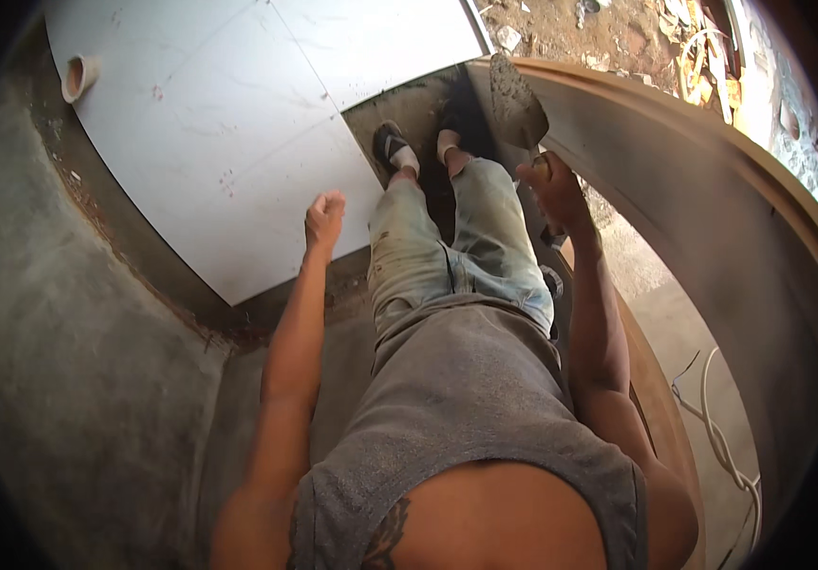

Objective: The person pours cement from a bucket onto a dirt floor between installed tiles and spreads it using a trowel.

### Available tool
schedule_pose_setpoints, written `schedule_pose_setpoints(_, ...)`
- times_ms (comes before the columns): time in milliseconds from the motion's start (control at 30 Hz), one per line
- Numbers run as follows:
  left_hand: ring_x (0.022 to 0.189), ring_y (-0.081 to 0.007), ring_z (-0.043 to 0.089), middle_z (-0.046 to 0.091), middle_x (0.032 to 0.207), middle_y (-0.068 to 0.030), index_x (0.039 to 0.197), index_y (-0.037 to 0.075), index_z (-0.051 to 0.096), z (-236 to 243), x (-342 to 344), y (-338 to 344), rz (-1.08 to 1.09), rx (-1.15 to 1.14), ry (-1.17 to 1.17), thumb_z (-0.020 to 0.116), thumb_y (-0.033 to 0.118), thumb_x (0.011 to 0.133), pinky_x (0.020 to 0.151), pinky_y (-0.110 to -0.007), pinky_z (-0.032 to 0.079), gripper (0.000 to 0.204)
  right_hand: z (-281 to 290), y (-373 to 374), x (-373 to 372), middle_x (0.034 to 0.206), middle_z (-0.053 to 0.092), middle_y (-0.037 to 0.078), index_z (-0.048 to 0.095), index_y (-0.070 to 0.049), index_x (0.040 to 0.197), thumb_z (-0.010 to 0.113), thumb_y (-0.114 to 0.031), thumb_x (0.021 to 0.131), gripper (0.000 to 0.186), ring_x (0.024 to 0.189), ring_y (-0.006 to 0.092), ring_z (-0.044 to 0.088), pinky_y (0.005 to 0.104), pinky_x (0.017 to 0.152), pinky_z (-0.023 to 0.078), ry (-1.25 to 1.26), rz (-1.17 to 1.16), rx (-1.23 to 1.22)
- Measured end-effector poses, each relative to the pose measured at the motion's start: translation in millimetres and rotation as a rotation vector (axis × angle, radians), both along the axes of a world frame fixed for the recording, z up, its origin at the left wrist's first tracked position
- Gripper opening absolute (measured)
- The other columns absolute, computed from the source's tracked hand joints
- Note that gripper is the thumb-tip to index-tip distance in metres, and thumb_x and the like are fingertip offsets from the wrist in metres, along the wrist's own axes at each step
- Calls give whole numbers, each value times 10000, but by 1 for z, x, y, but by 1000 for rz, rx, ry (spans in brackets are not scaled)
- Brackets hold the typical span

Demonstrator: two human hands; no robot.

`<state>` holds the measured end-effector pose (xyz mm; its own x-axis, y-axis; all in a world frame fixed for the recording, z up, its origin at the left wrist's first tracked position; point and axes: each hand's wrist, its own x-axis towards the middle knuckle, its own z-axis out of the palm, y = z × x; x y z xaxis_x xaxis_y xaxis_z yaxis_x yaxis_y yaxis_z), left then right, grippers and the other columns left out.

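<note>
My right hand (561, 195) is wrapped round the handle of a pointed trowel (518, 103). Its blade points away from me, smeared with grey mortar, beside a door frame on the right. My left hand (324, 222) is curled closed over the near edge of the large white floor tiles (238, 142), and nothing shows in it. Between the tiles and the frame lies a bare strip of dark grey floor (409, 103), where my feet stand in dark sandals.
A pale cup-like cylinder (80, 78) lies on the tiles at the far left. Grey plastered wall (76, 332) rises on the left. The wooden door frame (675, 123) runs along the right; beyond it are rubble (608, 38) and a white cable (713, 427).
</note>
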<state>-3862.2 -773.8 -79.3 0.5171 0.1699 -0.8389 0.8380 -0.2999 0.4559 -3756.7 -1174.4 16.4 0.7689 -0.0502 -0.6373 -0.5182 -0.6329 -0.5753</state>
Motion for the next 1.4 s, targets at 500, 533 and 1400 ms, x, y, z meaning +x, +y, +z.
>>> schedule_pose_setpoints(500, 758, -140, 573, 637, 827, -21, 986, 58, 680, -24, -243, -77, 528, 89, -22, 599, 359, 931, 699, -326, 479, 317, 5, -17, -59, 779, 651, 125, 585, 5, 1010, 681, -406, 855, 450, 670, 230, 639, 387, 628, 501, 165, 250, -42)
schedule_pose_setpoints(533, 758, -140, 573, 637, 827, -21, 986, 58, 680, -21, -249, -82, 532, 89, -29, 599, 359, 931, 699, -326, 479, 317, 0, -18, -60, 761, 643, 109, 586, 7, 1004, 683, -395, 856, 439, 645, 212, 630, 380, 600, 499, 106, 293, -43)
schedule_pose_setpoints(1400, 800, -159, 635, 683, 930, -65, 1088, 30, 690, -63, -430, -107, 511, 64, 131, 664, 298, 889, 715, -314, 510, 334, 25, -30, -216, 712, 595, 105, 565, 11, 968, 604, -358, 927, 373, 599, 180, 587, 353, 542, 446, 82, 323, -174)
